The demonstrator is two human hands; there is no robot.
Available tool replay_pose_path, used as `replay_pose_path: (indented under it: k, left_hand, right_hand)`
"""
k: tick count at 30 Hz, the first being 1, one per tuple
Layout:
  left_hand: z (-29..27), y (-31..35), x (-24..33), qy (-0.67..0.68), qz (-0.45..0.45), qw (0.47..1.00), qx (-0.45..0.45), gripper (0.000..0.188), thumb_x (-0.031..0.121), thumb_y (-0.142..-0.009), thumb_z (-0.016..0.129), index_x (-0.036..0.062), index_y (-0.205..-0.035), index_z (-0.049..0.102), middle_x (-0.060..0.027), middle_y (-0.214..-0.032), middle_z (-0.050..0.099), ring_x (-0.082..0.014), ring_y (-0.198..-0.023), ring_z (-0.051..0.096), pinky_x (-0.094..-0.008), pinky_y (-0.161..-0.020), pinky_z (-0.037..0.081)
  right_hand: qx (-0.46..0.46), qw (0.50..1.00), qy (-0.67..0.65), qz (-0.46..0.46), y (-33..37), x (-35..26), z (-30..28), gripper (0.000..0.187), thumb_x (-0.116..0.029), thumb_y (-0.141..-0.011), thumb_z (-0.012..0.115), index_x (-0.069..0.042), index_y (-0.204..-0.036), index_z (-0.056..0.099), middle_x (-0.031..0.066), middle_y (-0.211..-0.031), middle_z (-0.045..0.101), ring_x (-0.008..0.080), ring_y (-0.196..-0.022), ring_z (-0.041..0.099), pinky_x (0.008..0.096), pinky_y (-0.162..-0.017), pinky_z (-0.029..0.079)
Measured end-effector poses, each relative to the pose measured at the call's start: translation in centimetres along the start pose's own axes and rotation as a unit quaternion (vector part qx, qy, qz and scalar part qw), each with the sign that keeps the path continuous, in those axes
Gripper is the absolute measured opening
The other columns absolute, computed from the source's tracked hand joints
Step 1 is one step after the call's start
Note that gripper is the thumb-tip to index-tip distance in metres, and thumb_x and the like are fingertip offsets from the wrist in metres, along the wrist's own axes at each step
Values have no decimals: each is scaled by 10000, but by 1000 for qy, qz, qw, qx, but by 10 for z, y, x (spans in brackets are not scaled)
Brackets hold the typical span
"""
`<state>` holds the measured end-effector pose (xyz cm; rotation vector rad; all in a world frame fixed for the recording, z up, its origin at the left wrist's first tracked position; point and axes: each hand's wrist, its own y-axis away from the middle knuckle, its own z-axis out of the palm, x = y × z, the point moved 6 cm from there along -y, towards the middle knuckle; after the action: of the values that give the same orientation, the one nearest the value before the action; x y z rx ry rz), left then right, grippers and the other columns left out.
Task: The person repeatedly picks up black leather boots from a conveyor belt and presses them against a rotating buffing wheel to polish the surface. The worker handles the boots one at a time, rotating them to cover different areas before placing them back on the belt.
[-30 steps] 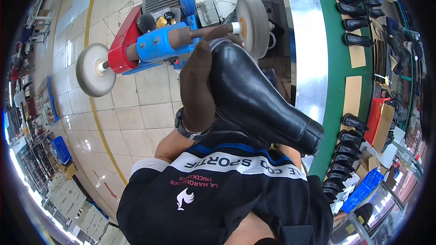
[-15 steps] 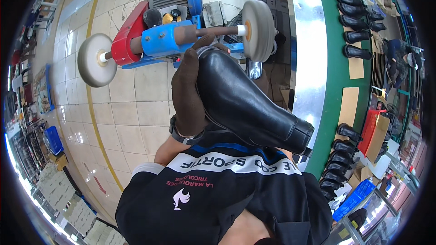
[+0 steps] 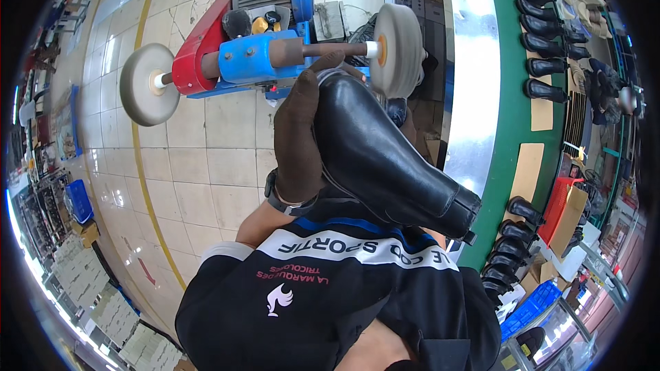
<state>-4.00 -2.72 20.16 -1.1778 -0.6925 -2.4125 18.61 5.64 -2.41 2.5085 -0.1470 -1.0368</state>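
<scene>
A shiny black leather ankle boot (image 3: 385,148) slants across the middle, toe end up by the machine and heel end low at the right. My left hand (image 3: 300,134), in a brown glove with a dark watch at the wrist, is closed along the boot's left edge near the toe. Its fingertips reach past the toe, partly out of sight. The boot covers my right hand; only a sliver of that forearm (image 3: 437,236) shows beneath it. Just above and right of the toe is a pale, round buffing wheel (image 3: 399,51). I cannot tell if they touch.
The blue and red buffing machine (image 3: 244,60) stands ahead on the tiled floor, with a second wheel (image 3: 148,86) on its left end. To the right runs a metal-edged green bench (image 3: 505,120) bearing rows of black boots (image 3: 545,67). A red crate (image 3: 560,209) stands farther right.
The boot and my left hand have shifted slightly right, bringing the toe a little nearer the right wheel. My left hand keeps its grip. The whole view has also shifted somewhat.
</scene>
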Motion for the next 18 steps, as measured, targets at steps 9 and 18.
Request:
replay_pose_path:
  k: [9, 18]
  left_hand:
    - [30, -15, -22, 118, -28, 989, -88, 610, 480, -1013, 350, -51, -1287, 472, -182, -1117, 601, -208, -934, 653, -289, -782, 568]
    - [59, -21, -107, 219, -238, 937, -136, 587, 524, -977, 420, 28, -1287, 466, -169, -1076, 599, -276, -954, 652, -393, -784, 589]
  right_hand:
    - [214, 970, 79, 81, -7, 161, -152, 585, -305, -581, 797, -94, -1102, 634, 138, -991, 694, 329, -896, 673, 421, -808, 523]
    - [156, 930, 290, 163, 37, 207, -191, 922, -286, -627, 792, -13, -1412, 393, 208, -1324, 511, 332, -1167, 560, 443, -1001, 450]
